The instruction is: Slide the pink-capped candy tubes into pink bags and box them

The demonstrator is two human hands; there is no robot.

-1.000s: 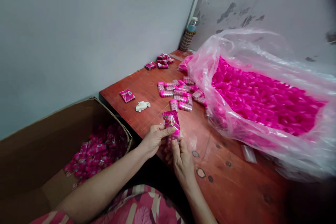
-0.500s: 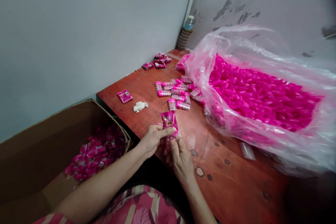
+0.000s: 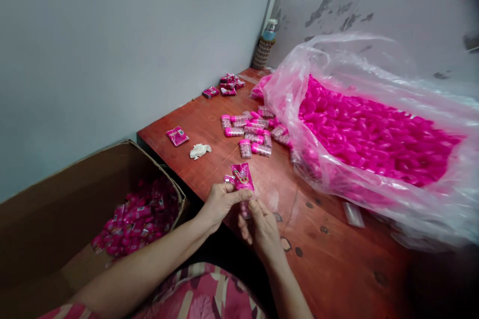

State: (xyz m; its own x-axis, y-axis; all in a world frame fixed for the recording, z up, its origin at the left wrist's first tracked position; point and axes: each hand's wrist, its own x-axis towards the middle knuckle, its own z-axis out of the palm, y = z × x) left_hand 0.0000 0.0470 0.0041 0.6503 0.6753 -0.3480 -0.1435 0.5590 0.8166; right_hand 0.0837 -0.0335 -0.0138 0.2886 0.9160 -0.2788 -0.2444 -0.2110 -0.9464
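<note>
Over the near edge of the table, both my hands hold a small clear bottle of pink balls (image 3: 244, 209). A shiny pink printed sleeve (image 3: 243, 174) covers its upper end. My left hand (image 3: 220, 204) is closed, its thumb pressed across the sleeve's lower part. Beside that thumb, the corner of another pink printed piece (image 3: 229, 179) sticks out; the rest is hidden by the fingers. My right hand (image 3: 265, 229) pinches the lower part of the bottle between thumb and forefinger, the other fingers curled loosely underneath. Beyond my hands lie several capped bottles of pink balls (image 3: 254, 138).
A large clear plastic bag (image 3: 288, 84) full of bright pink caps (image 3: 374, 134) covers the right of the red table (image 3: 322, 269). Left, a cardboard box (image 3: 45, 229) holds wrapped bottles (image 3: 130, 224). Pink packs (image 3: 177, 136), white crumpled scrap (image 3: 200, 151) and a drink bottle (image 3: 266, 42) stand about.
The sleeve and bottle have dropped slightly and tilted. My right thumb and forefinger have shifted a little to the right, and the lower fingers have loosened. The other printed piece shows more.
</note>
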